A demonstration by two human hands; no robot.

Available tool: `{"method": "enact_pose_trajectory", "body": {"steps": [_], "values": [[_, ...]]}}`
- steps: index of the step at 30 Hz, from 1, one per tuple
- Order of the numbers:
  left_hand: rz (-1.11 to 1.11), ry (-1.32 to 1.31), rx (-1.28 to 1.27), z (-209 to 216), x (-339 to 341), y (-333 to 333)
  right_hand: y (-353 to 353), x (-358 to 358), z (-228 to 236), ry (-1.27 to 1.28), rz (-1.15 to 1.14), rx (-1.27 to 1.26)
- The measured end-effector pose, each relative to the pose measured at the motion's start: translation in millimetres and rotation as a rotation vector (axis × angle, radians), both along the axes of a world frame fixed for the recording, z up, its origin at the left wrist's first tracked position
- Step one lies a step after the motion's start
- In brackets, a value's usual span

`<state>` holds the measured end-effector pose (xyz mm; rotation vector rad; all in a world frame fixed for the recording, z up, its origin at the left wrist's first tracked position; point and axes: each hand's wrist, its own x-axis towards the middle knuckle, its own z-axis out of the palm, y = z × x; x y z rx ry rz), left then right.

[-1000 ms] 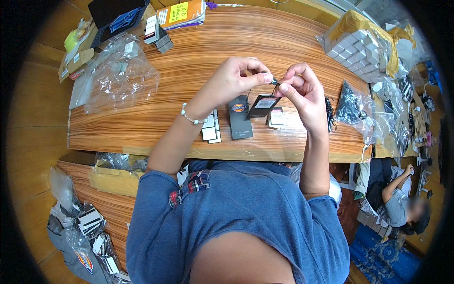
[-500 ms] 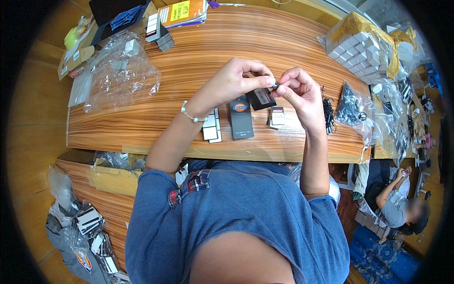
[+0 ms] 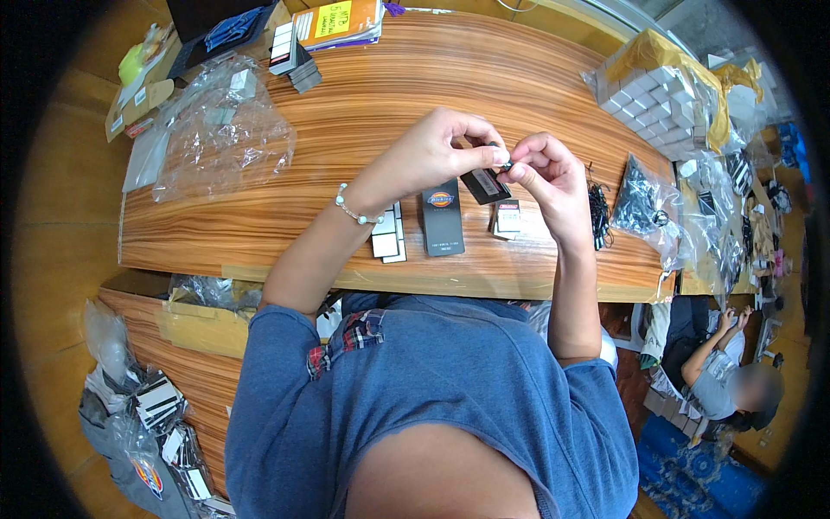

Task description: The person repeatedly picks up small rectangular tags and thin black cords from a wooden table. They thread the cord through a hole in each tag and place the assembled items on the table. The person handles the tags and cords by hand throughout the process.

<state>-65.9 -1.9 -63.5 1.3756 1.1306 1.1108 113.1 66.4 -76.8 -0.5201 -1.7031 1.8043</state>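
My left hand and my right hand meet over the table, each pinching at a small dark piece mostly covered by fingertips. Just below the fingers is a black card tag; whether it hangs from that piece or rests on the table I cannot tell. A tall dark grey tag lies flat below my left hand. To its left are white cards with dark edges, and to its right a small stack of labels. Black cords lie in a bunch beside my right wrist.
Clear plastic bags spread over the table's left, near stacked cards and notebooks. Wrapped white boxes stand far right, above a bag of black items. Another person sits at the lower right.
Both hands keep their pinch and shift very slightly. The black tag under the fingers has turned a little and moved slightly right and nearer to me.
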Motion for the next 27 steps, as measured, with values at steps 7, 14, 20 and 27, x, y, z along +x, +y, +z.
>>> {"method": "enact_pose_trajectory", "body": {"steps": [7, 14, 20, 27], "values": [[0.044, 0.021, 0.078, -3.3, -4.7, 6.0, 2.8, -0.8, 2.6, -0.033, -0.014, -0.008], [0.240, 0.226, 0.201, 3.3, -33.3, 6.1, 5.1, -1.3, 4.9, 0.001, -0.159, 0.183], [0.380, 0.601, 0.083, 17.3, -93.9, -11.9, 6.0, 11.6, -7.4, -0.039, -0.145, 0.106], [0.412, 1.113, -0.110, 5.3, -134.9, -64.9, 4.1, 27.4, -29.8, -0.084, -0.166, 0.081]]}}
